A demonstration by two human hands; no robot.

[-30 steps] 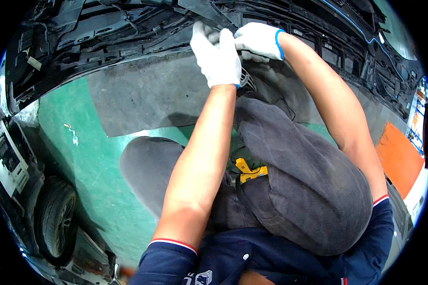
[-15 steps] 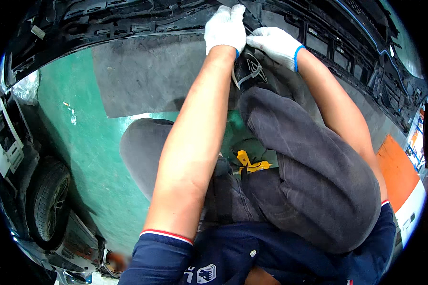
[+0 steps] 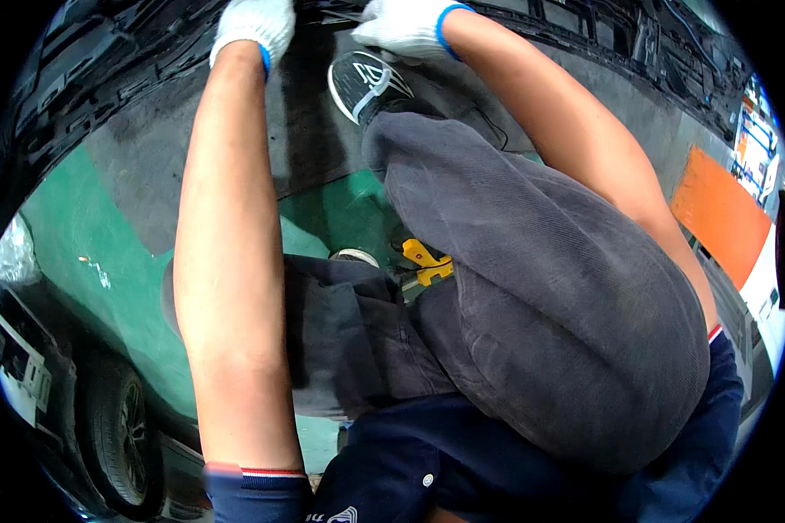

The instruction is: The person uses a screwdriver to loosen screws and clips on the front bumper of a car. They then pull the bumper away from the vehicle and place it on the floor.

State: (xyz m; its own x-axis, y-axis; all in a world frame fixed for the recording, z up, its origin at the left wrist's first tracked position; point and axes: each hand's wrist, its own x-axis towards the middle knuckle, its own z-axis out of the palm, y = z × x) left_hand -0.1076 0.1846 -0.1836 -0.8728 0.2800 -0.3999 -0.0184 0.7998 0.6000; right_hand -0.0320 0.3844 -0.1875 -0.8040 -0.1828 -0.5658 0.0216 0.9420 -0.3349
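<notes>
Both my hands wear white knitted gloves with blue cuffs, at the upper edge of the view. My left hand [image 3: 257, 28] is over the near edge of a long black plastic vehicle part [image 3: 135, 63]; its fingers are cut off by the picture's edge. To its right, my right hand [image 3: 406, 28] is by the same part, above my black shoe [image 3: 368, 85]. Its fingers point left and look bent together; what lies in them is hidden. A gap with dark part edges separates the hands.
A grey mat [image 3: 144, 166] covers some of the green floor [image 3: 83, 218]. Behind my raised knee lies a yellow tool [image 3: 427, 261]. A wheel [image 3: 122, 431] stands at lower left, a clear plastic bag [image 3: 16, 248] at far left, an orange panel [image 3: 720, 213] at right.
My hands have moved apart: the left went well to the left, the right less so, both toward the upper edge. The whole view has shifted too.
</notes>
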